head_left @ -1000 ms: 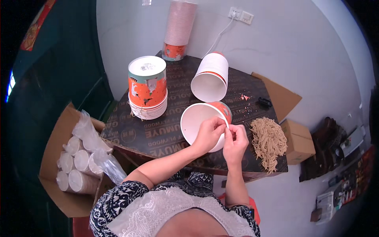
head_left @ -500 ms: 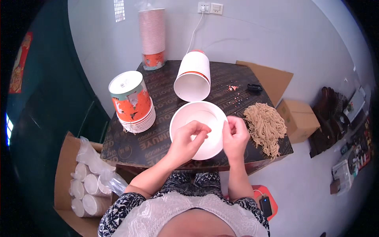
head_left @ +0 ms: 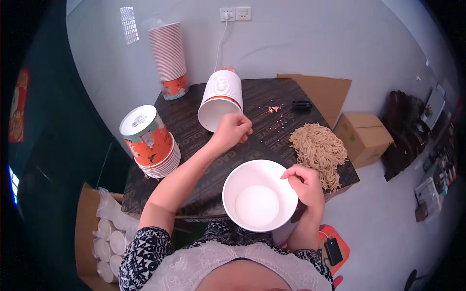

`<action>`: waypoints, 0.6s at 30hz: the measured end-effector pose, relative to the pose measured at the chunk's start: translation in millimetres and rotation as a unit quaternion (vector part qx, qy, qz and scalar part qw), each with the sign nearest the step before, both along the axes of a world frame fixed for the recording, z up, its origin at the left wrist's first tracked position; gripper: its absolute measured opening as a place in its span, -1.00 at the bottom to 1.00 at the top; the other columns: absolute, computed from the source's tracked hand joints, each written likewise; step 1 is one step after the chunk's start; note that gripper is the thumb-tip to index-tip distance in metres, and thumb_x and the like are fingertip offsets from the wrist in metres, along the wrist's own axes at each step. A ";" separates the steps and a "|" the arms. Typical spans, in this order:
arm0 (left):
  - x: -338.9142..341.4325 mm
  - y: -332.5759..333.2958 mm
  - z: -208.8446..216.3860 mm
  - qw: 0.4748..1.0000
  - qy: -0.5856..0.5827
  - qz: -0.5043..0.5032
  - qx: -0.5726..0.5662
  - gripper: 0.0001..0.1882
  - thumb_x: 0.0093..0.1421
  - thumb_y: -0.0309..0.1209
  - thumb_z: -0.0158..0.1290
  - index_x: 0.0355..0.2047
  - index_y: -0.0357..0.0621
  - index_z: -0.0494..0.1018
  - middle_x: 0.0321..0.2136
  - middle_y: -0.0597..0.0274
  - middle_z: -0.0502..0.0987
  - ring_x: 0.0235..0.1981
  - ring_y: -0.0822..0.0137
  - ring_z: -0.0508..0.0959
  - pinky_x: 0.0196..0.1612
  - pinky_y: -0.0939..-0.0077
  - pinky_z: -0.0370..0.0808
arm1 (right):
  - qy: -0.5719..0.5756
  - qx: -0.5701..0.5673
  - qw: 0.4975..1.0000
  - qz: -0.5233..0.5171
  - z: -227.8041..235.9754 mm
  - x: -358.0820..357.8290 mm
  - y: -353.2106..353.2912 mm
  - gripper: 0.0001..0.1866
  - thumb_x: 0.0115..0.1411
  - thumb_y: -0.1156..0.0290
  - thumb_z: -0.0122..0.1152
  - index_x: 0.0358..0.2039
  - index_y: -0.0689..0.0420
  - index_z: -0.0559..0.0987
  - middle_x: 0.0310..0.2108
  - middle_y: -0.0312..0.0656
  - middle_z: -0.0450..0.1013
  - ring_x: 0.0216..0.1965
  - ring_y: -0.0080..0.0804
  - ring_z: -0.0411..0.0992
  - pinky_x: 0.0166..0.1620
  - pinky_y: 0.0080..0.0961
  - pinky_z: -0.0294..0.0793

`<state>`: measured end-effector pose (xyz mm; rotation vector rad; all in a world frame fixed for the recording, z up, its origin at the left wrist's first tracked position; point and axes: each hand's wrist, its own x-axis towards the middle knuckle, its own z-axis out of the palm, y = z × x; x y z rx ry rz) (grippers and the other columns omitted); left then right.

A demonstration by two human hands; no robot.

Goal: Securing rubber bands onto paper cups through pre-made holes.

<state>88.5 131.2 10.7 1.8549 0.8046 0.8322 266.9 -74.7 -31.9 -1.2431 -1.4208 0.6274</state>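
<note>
A white bowl is held at the near edge of the table, its rim pinched by the right hand. The left hand is loosely curled, nothing gripped, beyond the bowl and just beside the mouth of a tipped bowl stack. A noodle pile lies right of the bowl; an upturned stack stands to its left.

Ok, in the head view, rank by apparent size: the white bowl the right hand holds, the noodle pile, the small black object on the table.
1. White bowl, though it sits nearest the camera, which inflates it.
2. Noodle pile, somewhat smaller in the picture.
3. Small black object, by far the smallest.
</note>
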 end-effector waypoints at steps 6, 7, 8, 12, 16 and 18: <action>95.3 59.6 -21.9 0.996 0.084 -0.009 0.030 -0.76 0.19 -0.40 0.08 -0.53 -0.35 0.49 -0.64 0.19 0.55 -0.68 0.43 0.53 -0.64 0.50 0.47 | -0.022 0.062 0.998 0.005 -6.2 4.2 -10.4 -0.81 0.07 0.69 0.04 -0.39 0.25 0.62 -0.56 -0.34 0.35 -0.58 -0.68 0.24 -0.51 -0.65 0.16; 106.7 68.1 -24.2 0.996 0.082 -0.009 0.030 -0.76 0.19 -0.40 0.08 -0.53 -0.35 0.49 -0.64 0.19 0.55 -0.68 0.43 0.53 -0.64 0.50 0.47 | -0.031 0.071 0.997 0.008 -6.2 3.7 -10.1 -0.81 0.07 0.69 0.04 -0.39 0.24 0.62 -0.56 -0.34 0.34 -0.58 -0.68 0.24 -0.52 -0.65 0.15; 116.7 76.4 -26.7 0.995 0.096 -0.003 0.040 -0.75 0.16 -0.43 0.09 -0.60 -0.34 0.49 -0.68 0.16 0.54 -0.69 0.37 0.55 -0.63 0.44 0.50 | -0.031 0.070 0.997 0.012 -8.0 3.6 -9.9 -0.81 0.06 0.70 0.04 -0.39 0.24 0.62 -0.57 -0.33 0.33 -0.59 -0.67 0.23 -0.52 -0.65 0.15; 143.7 94.5 -29.6 0.993 0.112 0.016 0.037 -0.71 0.12 -0.43 0.12 -0.69 -0.33 0.49 -0.75 0.12 0.52 -0.71 0.30 0.56 -0.59 0.37 0.53 | 0.002 0.047 0.999 0.005 -5.6 -1.0 -11.7 -0.79 0.05 0.71 0.01 -0.42 0.26 0.62 -0.57 -0.33 0.33 -0.55 -0.62 0.24 -0.47 -0.62 0.14; 149.3 106.7 -49.6 0.998 0.054 0.031 0.019 -0.72 0.13 -0.41 0.13 -0.66 -0.33 0.50 -0.74 0.11 0.52 -0.71 0.31 0.56 -0.57 0.36 0.54 | -0.017 0.077 0.997 0.012 -7.5 -0.1 -10.0 -0.81 0.05 0.71 0.04 -0.39 0.25 0.61 -0.58 -0.31 0.32 -0.58 -0.65 0.24 -0.51 -0.65 0.16; 144.8 108.3 -52.0 0.995 0.082 0.028 0.040 -0.74 0.14 -0.42 0.13 -0.63 -0.33 0.51 -0.72 0.10 0.53 -0.70 0.33 0.56 -0.57 0.37 0.54 | -0.015 0.081 0.997 0.013 -7.0 -1.0 -10.3 -0.80 0.05 0.71 0.04 -0.38 0.25 0.61 -0.58 -0.31 0.32 -0.59 -0.64 0.24 -0.52 -0.64 0.15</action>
